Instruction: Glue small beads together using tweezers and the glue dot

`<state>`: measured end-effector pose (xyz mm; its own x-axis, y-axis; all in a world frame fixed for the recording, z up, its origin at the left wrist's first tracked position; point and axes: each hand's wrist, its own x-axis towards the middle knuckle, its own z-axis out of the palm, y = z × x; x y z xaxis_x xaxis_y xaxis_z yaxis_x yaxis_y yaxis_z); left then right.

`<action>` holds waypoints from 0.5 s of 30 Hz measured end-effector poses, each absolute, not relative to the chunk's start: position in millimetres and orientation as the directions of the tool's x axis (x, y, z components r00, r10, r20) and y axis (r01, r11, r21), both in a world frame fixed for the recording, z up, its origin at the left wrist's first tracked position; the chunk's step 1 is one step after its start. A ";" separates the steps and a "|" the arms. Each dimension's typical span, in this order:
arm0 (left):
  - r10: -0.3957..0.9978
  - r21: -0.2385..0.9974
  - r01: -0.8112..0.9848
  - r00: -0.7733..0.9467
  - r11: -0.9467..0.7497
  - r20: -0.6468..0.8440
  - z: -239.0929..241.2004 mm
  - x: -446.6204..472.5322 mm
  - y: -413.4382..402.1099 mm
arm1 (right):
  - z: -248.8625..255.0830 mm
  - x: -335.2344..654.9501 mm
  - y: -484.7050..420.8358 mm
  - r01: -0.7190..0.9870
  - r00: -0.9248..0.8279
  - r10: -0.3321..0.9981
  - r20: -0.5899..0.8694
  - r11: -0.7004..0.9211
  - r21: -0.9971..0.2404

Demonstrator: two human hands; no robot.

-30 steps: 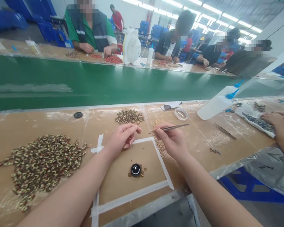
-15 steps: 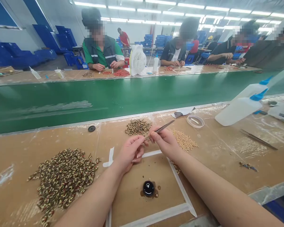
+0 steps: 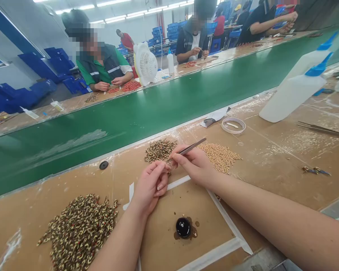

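Note:
My right hand (image 3: pixel 193 163) pinches a pair of metal tweezers (image 3: pixel 192 146), tips pointing down and left. Their tips meet the fingertips of my left hand (image 3: pixel 154 184), which is closed in a pinch. Whatever small piece lies between those fingers is mostly hidden. Just beyond my hands is a small pile of dark-and-cream pieces (image 3: pixel 159 149), with a heap of beige beads (image 3: pixel 222 156) to its right. A larger pile of similar dark-and-cream pieces (image 3: pixel 79 231) spreads left of my left forearm. Below my hands stands a small round black pot (image 3: pixel 183 227), its surface glossy, with brown stains around it.
White tape (image 3: pixel 228 214) frames the work area. Farther right are a tape roll (image 3: pixel 233 125), slanted white bottles with blue caps (image 3: pixel 295 94) and second tweezers (image 3: pixel 323 129). A green belt (image 3: pixel 115 131) runs across; beyond it sit co-workers and a white fan (image 3: pixel 145 64).
My view has tilted and shifted, so the benches now slant up to the right. My hands stay together with the tweezers between them. A co-worker across the belt has raised their hands.

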<state>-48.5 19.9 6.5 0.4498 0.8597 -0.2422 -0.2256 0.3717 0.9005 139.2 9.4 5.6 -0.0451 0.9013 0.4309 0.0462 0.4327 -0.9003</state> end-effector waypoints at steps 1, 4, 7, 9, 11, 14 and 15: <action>0.858 0.900 -0.226 0.453 0.372 -0.241 6.7 -48.4 19.8 | 5.7 139.5 9.6 0.049 -0.046 0.900 0.433 0.435 -0.899; 0.859 0.897 -0.232 0.449 0.377 -0.245 6.9 -48.1 19.7 | 5.0 140.2 10.2 0.037 -0.066 0.901 0.429 0.432 -0.901; 0.864 0.894 -0.242 0.442 0.376 -0.244 6.9 -48.1 19.5 | 3.8 140.4 10.3 0.022 -0.074 0.896 0.437 0.440 -0.898; 0.865 0.895 -0.243 0.439 0.373 -0.241 7.1 -48.2 19.2 | 3.5 140.4 10.2 0.020 -0.080 0.895 0.440 0.443 -0.897; 0.866 0.899 -0.237 0.438 0.369 -0.240 7.1 -48.2 18.9 | 3.6 140.4 10.2 0.036 -0.086 0.895 0.438 0.442 -0.896; 0.869 0.907 -0.222 0.434 0.357 -0.236 6.5 -48.3 19.0 | 4.0 140.5 10.4 0.059 -0.093 0.892 0.442 0.448 -0.892; 0.870 0.910 -0.219 0.434 0.352 -0.232 6.2 -48.3 19.2 | 4.2 140.6 10.4 0.059 -0.095 0.890 0.446 0.453 -0.890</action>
